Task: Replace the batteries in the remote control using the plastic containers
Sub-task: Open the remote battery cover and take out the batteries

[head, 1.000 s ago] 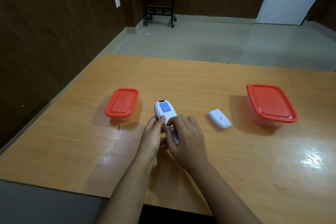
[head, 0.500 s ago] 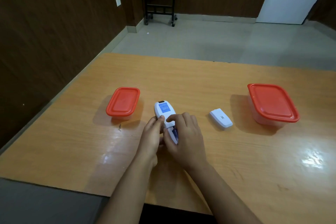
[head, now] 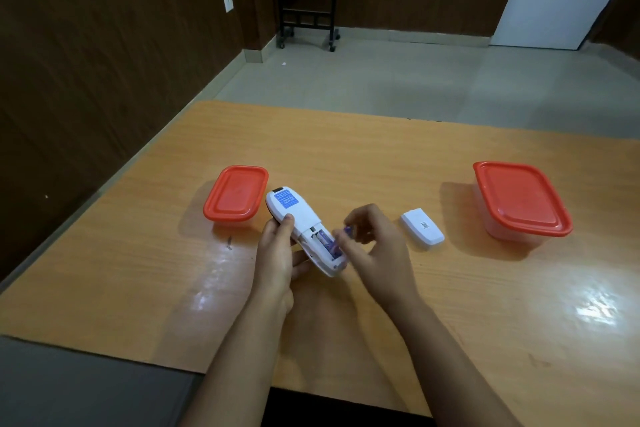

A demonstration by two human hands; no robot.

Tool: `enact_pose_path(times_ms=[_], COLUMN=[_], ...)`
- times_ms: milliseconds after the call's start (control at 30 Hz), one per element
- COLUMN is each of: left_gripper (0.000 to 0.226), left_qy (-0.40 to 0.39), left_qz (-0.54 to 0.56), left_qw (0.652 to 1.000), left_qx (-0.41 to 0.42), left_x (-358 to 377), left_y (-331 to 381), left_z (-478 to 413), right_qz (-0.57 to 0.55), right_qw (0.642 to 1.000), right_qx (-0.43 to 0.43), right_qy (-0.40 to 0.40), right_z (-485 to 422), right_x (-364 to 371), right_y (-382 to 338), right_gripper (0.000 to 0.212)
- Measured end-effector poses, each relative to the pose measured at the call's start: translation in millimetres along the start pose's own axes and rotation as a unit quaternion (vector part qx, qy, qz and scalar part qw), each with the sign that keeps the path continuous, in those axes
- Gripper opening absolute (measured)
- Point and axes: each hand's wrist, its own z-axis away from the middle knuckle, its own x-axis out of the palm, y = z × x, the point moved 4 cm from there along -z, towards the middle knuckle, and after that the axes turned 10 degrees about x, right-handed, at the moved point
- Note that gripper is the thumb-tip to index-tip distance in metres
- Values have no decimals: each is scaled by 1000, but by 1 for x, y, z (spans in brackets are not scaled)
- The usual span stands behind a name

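A white remote control lies face down on the table, its battery bay open, a purple battery still inside. My left hand grips the remote's left side. My right hand is just right of the bay, fingertips pinched on a second purple battery lifted out of it. The white battery cover lies to the right. A small clear container with a red lid stands left of the remote; a larger one stands at the right. Both are closed.
The wooden table has its left edge near a dark panelled wall. A tiny dark speck lies in front of the small container. A black wheeled stand is far back on the floor.
My right hand moved off the remote to the right, drawing one battery out; the battery bay, covered by fingers before, now shows. The left hand still holds the remote.
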Motion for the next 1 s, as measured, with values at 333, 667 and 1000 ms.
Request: enact_pose_path(times_ms=[333,667,1000], left_gripper=[14,13,30], left_qy=[-13,-32,-75], left_qz=[-4,-11,6], left_qw=[1000,999,997], left_qx=[-14,-6,-5], left_x=[-1,-2,7], left_y=[-5,-2,3], left_z=[-1,1,2], right_qz=[278,362,-1], right_qw=[939,910,986], right_qx=[115,128,60], right_qy=[168,154,-155], right_z=[-16,-15,-6], right_x=[-50,-43,-3], right_y=[57,59,7], right_gripper=[19,14,27])
